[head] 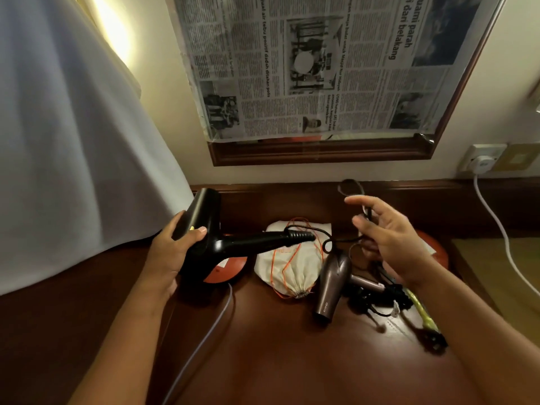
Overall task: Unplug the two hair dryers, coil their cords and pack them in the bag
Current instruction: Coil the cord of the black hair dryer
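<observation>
My left hand (pixel 172 249) grips the barrel of a black hair dryer (pixel 222 241), held above the dark wooden table (pixel 277 355) with its handle pointing right. Its black cord (pixel 336 242) runs from the handle end to my right hand (pixel 388 241), which holds loops of the cord between its lower fingers while the upper fingers are spread. A brown hair dryer (pixel 331 285) lies on the table with its dark cord bundled beside it (pixel 377 296). A cream drawstring bag (pixel 292 267) with orange strings lies between the two dryers.
A white plug (pixel 479 163) sits in the wall socket at right, its white cable (pixel 502 238) hanging down. A grey cable (pixel 204 337) crosses the table at left. A white curtain (pixel 73 141) hangs left. Newspaper (pixel 315 62) covers the framed mirror. A yellow-handled object (pixel 423 314) lies at right.
</observation>
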Demonstrator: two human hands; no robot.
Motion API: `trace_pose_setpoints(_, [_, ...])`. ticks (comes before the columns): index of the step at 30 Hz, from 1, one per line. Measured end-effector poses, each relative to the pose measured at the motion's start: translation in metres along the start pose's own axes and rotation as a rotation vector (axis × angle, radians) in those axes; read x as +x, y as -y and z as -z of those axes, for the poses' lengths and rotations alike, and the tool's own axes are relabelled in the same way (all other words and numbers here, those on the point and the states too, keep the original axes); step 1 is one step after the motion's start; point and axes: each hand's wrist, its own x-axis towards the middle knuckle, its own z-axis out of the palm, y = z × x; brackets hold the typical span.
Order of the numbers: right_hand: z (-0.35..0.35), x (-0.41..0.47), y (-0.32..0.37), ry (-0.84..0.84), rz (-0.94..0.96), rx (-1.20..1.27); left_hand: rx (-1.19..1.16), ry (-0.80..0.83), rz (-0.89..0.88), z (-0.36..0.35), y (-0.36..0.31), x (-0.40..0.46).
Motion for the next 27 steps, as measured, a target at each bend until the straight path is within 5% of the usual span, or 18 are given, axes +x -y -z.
trace_pose_setpoints(10, [-0.026, -0.044, -0.064, -0.343, -0.285, 0.205, -0.071, -0.253, -0.052, -0.029, 0.013, -0.002])
trace_pose_setpoints(17, [-0.011, -0.046, -0.091, -0.065, -0.517, -0.145, -0.113, -0.165, -0.119, -0.042, 0.009, -0.004])
trace_pose_setpoints(22, [0.002, -0.027, -0.084, 0.122, -0.268, -0.801, -0.158, -0.038, -0.170, -0.052, -0.002, -0.005])
trace_pose_setpoints(27, [-0.008, -0.009, -0.045, 0.080, 0.009, -0.613, -0.202, 0.045, -0.188, -0.058, -0.010, -0.001])
